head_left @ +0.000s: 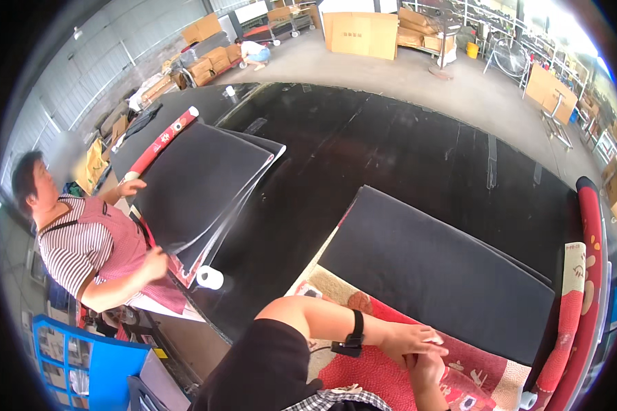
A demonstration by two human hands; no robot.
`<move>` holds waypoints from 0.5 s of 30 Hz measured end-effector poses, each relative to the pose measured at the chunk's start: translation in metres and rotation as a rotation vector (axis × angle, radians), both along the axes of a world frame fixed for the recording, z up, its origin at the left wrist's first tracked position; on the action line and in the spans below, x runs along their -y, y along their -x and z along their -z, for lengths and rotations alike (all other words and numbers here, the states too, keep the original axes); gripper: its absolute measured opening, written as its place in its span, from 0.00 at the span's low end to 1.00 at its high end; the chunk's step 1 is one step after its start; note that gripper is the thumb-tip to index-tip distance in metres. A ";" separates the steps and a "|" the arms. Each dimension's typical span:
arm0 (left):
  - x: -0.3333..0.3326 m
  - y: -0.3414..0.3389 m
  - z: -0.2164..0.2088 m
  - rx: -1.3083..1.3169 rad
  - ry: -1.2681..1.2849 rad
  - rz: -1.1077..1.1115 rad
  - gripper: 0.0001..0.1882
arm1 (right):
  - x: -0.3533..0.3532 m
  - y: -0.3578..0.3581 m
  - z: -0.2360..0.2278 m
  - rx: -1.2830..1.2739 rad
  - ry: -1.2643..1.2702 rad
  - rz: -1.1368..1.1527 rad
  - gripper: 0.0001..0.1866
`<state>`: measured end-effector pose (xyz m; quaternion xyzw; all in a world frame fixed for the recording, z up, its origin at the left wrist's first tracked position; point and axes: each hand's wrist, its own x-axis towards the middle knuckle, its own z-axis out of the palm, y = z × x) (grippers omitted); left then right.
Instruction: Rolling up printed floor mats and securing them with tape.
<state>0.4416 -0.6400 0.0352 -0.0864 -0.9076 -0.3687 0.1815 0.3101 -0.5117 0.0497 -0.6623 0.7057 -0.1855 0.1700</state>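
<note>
My left hand [406, 340] and my right hand [426, 368] meet over a red patterned mat [363, 366] at the near edge of the table. The fingers of both are drawn together and overlap. Whatever lies between them, if anything, is hidden. A black band with a small dark device [353, 341] is round my left wrist. The mat has cream borders and light motifs. Just beyond my hands, dark-backed mats [439, 267] lie stacked, dark side up, with the red and cream mat showing along their near side.
Rolled red mats [588, 226] lie at the right edge. On the left, a co-worker [96, 240] in a striped shirt and apron stands by another dark stack [199, 178], a rolled red mat [161, 144] and a white roll [210, 277]. A blue rack [92, 363] stands lower left.
</note>
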 end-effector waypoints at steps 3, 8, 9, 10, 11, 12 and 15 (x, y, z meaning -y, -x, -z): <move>-0.002 0.002 0.011 0.011 -0.286 0.008 0.43 | -0.028 0.024 -0.006 -0.279 0.399 -0.154 0.13; -0.001 0.006 0.015 0.073 -0.226 0.082 0.19 | -0.076 0.074 -0.014 -0.598 0.403 -0.001 0.19; -0.002 0.007 0.014 0.077 -0.194 0.087 0.19 | -0.078 0.077 -0.006 -0.595 0.399 -0.003 0.19; -0.003 0.009 0.014 0.082 -0.183 0.064 0.20 | -0.082 0.085 0.007 -0.531 0.327 0.002 0.18; -0.006 0.014 0.009 0.079 -0.181 0.074 0.20 | -0.080 0.089 0.017 -0.467 0.260 0.009 0.18; -0.013 0.024 0.003 0.031 -0.173 0.020 0.20 | -0.075 0.092 0.027 -0.409 0.387 0.038 0.16; -0.032 0.051 0.009 0.101 -0.185 -0.056 0.19 | -0.073 0.108 0.039 -0.360 0.230 -0.015 0.20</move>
